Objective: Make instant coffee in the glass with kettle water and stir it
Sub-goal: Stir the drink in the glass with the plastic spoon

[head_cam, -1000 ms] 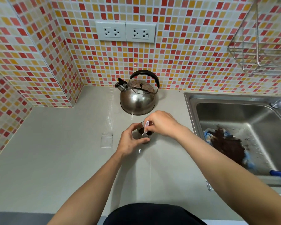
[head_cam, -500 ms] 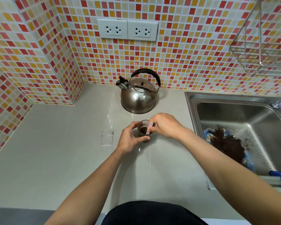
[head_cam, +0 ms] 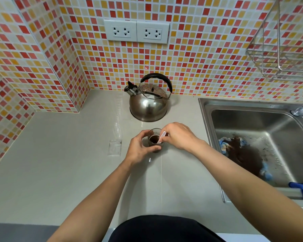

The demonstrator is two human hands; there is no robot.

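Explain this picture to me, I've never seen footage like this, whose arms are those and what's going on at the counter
No machine here: the arms belong to a person wearing a wide-angle camera on the head, so you look forward and down along both forearms. That lens bends the tiled walls.

The left hand wraps around a small glass of dark coffee standing on the counter. The right hand pinches a thin pale stirrer whose lower end dips into the coffee.

Behind the glass stands a steel kettle with a black handle. Left of the glass lies a small clear packet, flat on the counter. On the right is a sink with a brown-stained cloth inside. On the wall are two sockets and, at upper right, a wire rack.
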